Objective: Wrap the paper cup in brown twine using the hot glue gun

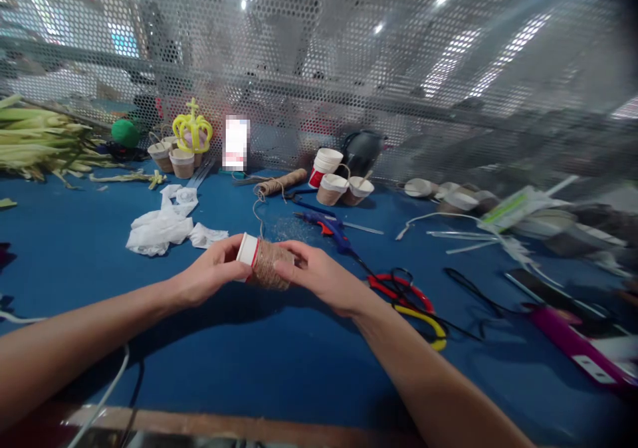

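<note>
Between my two hands lies a paper cup point(272, 265) on its side, its white rim to the left and brown twine wound round most of its wall. My left hand point(212, 272) grips the rim end, thumb in front. Wrapped about the base end, my right hand point(314, 272) presses its thumb on the twine. A strand runs from the cup up to a roll of twine point(284, 182) lying behind it. Just beyond my right hand rests a blue glue gun point(326, 227) with an orange trigger. The fingers behind the cup are partly hidden.
Crumpled white tissue point(162, 228) lies left. Twine-wrapped cups point(333, 190) stand near the perforated metal screen point(299, 69). Right are scissors with red and yellow handles point(438, 335), cords and a purple object point(573, 345). Husks point(34, 139) and a yellow crown point(193, 132) sit back left.
</note>
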`<state>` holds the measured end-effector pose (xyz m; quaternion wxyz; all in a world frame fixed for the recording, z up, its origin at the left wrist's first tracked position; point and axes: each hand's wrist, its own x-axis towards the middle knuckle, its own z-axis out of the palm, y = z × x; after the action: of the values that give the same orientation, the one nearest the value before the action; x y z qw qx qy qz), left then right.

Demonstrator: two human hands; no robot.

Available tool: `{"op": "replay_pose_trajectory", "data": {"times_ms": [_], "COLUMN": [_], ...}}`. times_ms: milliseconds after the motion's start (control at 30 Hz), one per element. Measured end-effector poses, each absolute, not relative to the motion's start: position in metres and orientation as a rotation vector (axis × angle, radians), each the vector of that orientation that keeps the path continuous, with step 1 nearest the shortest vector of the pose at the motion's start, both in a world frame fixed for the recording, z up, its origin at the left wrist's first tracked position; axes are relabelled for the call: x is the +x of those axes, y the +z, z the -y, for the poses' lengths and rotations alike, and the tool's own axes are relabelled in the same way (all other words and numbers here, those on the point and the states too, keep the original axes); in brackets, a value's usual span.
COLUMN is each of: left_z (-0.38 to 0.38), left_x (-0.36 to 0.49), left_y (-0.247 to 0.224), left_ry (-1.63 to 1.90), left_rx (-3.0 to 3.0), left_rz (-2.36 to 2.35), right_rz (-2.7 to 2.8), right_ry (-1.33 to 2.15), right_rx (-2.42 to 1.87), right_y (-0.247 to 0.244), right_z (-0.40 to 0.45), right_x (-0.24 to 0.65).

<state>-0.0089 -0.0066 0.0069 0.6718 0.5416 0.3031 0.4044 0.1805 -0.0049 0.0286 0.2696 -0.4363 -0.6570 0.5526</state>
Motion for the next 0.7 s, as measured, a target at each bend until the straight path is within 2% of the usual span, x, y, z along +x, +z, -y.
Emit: {"op": "replay_pose_trajectory", "data": {"times_ms": [700], "left_z": [0.006], "left_x": [-0.0085], "left_y": [0.0052], "left_ry": [0.92], "left_rx": [1.281], "left_rz": [-0.761], "right_rz": [1.862], "right_ry": [1.423], "right_rx": [-1.215], "right_y": [0.0323], "right_z": [0.0101], "right_x": [0.1786]}}
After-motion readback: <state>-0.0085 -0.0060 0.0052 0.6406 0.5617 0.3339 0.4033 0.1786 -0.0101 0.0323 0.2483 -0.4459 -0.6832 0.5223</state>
